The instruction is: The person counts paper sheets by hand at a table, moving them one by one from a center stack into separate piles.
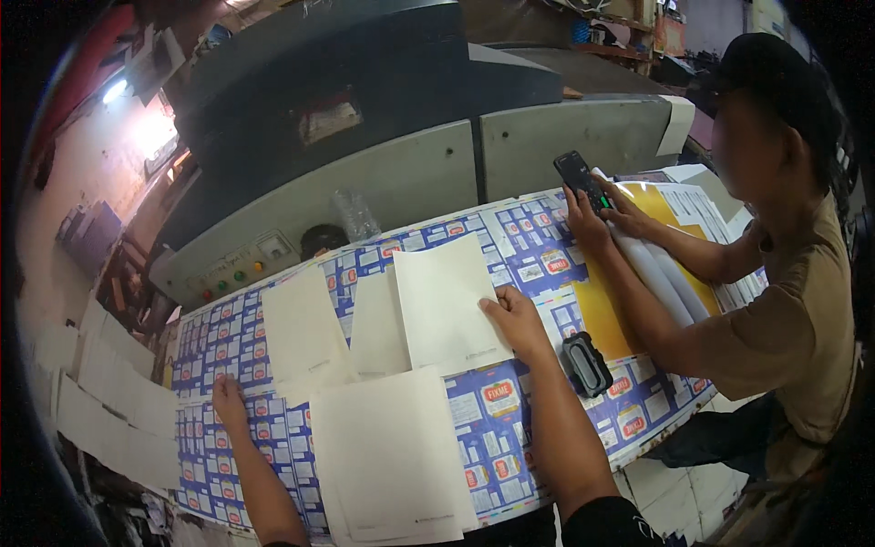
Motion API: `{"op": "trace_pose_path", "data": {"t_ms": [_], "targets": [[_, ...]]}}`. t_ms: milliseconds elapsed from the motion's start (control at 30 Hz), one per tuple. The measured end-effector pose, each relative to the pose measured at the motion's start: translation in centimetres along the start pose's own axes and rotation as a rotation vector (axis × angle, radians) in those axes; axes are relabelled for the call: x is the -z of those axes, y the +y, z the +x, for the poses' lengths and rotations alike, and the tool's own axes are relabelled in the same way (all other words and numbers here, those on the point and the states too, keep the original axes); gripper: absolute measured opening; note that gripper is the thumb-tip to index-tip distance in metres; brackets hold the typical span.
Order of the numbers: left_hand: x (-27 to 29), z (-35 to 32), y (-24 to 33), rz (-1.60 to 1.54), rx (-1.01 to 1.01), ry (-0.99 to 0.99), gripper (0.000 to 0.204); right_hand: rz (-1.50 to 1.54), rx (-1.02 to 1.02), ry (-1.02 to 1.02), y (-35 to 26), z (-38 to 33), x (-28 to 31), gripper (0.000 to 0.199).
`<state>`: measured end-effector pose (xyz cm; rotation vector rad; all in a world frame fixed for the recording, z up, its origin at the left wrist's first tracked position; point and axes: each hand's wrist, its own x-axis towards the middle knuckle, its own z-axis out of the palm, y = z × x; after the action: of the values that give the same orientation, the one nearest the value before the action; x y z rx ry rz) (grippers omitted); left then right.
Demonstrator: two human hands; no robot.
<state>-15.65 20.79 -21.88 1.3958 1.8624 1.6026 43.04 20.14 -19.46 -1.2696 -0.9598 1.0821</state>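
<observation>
Fingers of right hand (518,321) flat, gripping nothing, pressing the white sheet (447,301) on a large blue printed sheet (492,428); left hand (228,401) spread on that print; black handheld device (585,363) beside right wrist.

White sheets on a blue-patterned print

The table (547,273) is covered by a large printed sheet (228,346) — a grid of small blue and white label boxes, with some red-and-yellow oval badges among them. On it lie plain white paper sheets (447,301), one under the right hand (515,319), and a bigger white stack (392,465) near the lower edge. The left hand (228,401) rests on the blue pattern. A black device (585,363) lies beside a yellow-orange sheet (606,319). The other person wears a tan shirt (802,337) and a black cap (775,68) and holds a black phone (576,173). The machine (365,82) behind is dark blue-grey above, light grey below — with small red, green and yellow buttons (232,278).
</observation>
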Motion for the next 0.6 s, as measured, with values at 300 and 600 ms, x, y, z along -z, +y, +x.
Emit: {"op": "trace_pose_path", "data": {"t_ms": [300, 600], "targets": [[0.6, 0.7, -1.3, 0.016, 0.015, -0.06, 0.017, -0.12, 0.044, -0.008, 0.6, 0.7, -0.6, 0.023], [0.4, 0.5, -1.0, 0.038, 0.03, -0.093, 0.018, -0.173, 0.056, 0.006, 0.9, 0.6, 0.0, 0.029]]}}
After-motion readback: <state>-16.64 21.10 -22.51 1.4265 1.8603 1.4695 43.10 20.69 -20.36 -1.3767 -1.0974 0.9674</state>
